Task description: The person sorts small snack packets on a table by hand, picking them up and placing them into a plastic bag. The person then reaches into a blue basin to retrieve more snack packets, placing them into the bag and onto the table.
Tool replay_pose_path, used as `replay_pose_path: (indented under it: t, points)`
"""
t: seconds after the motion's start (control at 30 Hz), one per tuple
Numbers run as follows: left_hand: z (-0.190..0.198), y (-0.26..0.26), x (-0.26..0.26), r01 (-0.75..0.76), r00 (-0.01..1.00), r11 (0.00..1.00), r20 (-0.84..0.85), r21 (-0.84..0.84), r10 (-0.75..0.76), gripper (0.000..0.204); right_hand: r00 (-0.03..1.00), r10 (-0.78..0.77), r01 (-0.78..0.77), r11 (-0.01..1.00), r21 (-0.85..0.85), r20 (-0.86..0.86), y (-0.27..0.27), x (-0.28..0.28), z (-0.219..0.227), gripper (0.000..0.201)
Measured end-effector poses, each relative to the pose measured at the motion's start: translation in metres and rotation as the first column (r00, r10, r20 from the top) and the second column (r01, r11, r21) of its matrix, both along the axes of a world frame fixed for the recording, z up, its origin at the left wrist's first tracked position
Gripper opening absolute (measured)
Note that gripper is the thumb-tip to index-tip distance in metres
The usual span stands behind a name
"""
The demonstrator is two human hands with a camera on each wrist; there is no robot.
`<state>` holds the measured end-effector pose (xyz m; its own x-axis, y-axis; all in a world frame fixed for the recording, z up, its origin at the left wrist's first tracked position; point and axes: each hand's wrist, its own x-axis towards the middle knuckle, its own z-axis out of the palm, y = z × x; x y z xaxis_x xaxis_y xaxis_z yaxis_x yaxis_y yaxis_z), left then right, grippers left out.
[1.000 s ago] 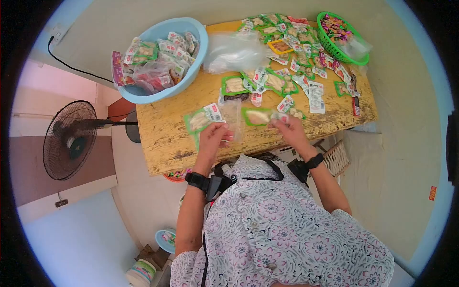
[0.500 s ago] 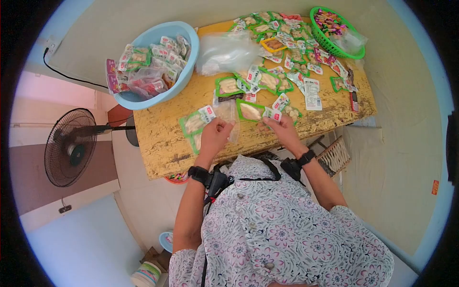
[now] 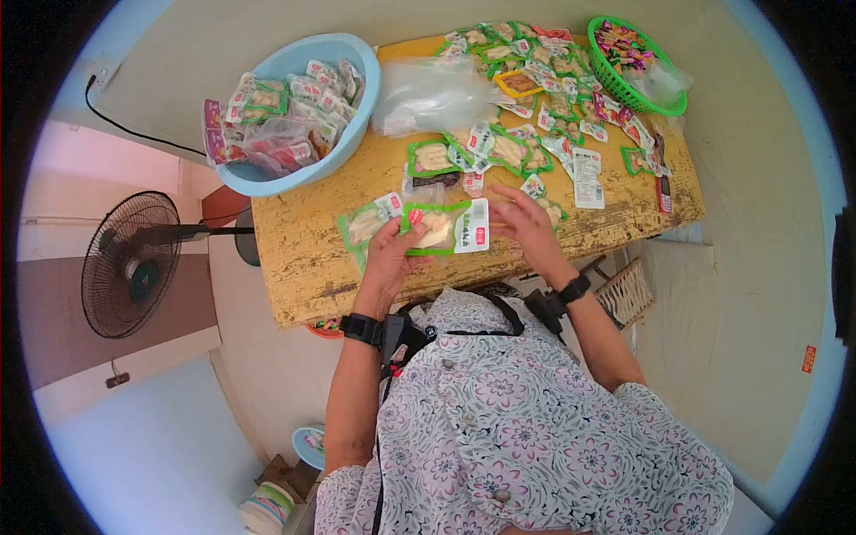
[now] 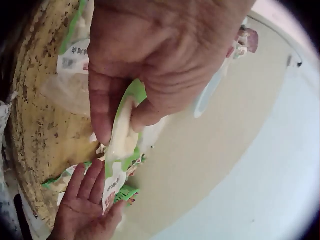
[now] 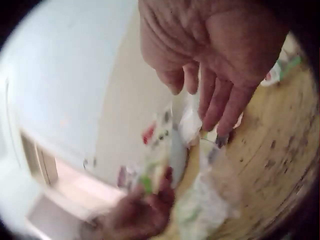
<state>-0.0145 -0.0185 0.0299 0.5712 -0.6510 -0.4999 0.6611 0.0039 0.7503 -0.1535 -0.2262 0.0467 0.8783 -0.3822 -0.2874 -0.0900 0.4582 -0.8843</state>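
My left hand (image 3: 389, 260) pinches one end of a green-edged vacuum snack packet (image 3: 435, 228) between thumb and fingers. Pale pieces show through its clear window, and the white printed end points right. In the left wrist view the packet (image 4: 121, 137) is seen nearly edge-on. Close to its printed end is my right hand (image 3: 531, 234), fingers extended and holding nothing. Beneath and left of my left hand, a clear plastic bag with a similar green packet (image 3: 361, 226) in it lies on the yellow table (image 3: 312, 267).
A pile of snack packets (image 3: 508, 147) covers the table's back right, beside a stack of clear bags (image 3: 428, 94). A blue basin (image 3: 361, 134) of filled bags stands back left. Back right is a green basket (image 3: 611, 76) of small wrapped items. A fan (image 3: 134, 266) stands left.
The packet, earlier in my right hand, has come left and is now in my left hand over the bag. My right hand has let go and its fingers have straightened.
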Motion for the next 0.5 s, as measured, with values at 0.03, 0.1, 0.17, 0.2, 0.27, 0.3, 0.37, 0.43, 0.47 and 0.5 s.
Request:
replay_pose_path:
  t: [0.03,0.1,0.17,0.2,0.27,0.3,0.37,0.43,0.47,0.5]
  points:
    - [-0.001,-0.001,0.0,-0.002,1.0,1.0,0.017,0.006,0.002,0.031,1.0,-0.003,0.01,0.965,0.263,-0.029,-0.004,-0.002,0.006,0.031]
    - [-0.004,-0.004,-0.002,0.021,0.998,0.999,0.059,0.032,-0.022,0.03,0.99,0.054,-0.018,0.967,0.253,-0.133,-0.001,0.002,0.001,0.028]
    - [-0.008,-0.01,-0.004,0.071,0.991,0.995,0.111,0.075,-0.079,0.029,0.982,0.083,-0.048,0.979,0.199,-0.17,0.005,0.003,-0.007,0.026]
    - [-0.007,-0.013,-0.004,0.072,0.988,0.993,0.126,0.09,-0.084,0.027,0.984,0.092,-0.069,0.986,0.149,-0.153,0.007,0.001,-0.013,0.026]
    - [-0.004,-0.018,-0.002,0.069,0.984,0.99,0.156,0.123,-0.088,0.024,0.987,0.047,-0.046,0.999,0.012,-0.153,0.005,-0.002,-0.023,0.025]
    - [-0.013,-0.018,0.001,0.056,0.94,0.982,0.322,0.18,-0.113,0.025,0.986,-0.009,-0.004,0.997,-0.077,-0.164,0.0,-0.007,-0.028,0.025]
    - [-0.039,-0.017,0.009,-0.002,0.769,0.96,0.613,0.282,-0.178,0.03,0.983,-0.108,0.082,0.982,-0.171,-0.148,-0.009,-0.016,-0.04,0.024]
    - [-0.015,-0.018,0.008,-0.021,0.592,0.84,0.684,0.542,-0.426,0.039,0.975,-0.196,0.175,0.967,-0.183,-0.106,-0.015,-0.024,-0.048,0.022]
    - [-0.006,-0.019,0.007,-0.055,0.491,0.756,0.676,0.653,-0.549,0.044,0.976,-0.187,0.16,0.963,-0.215,-0.112,-0.016,-0.026,-0.049,0.021]
    - [-0.005,-0.022,0.006,-0.069,0.408,0.732,0.689,0.678,-0.599,0.046,0.977,-0.179,0.145,0.958,-0.247,-0.118,-0.016,-0.028,-0.049,0.021]
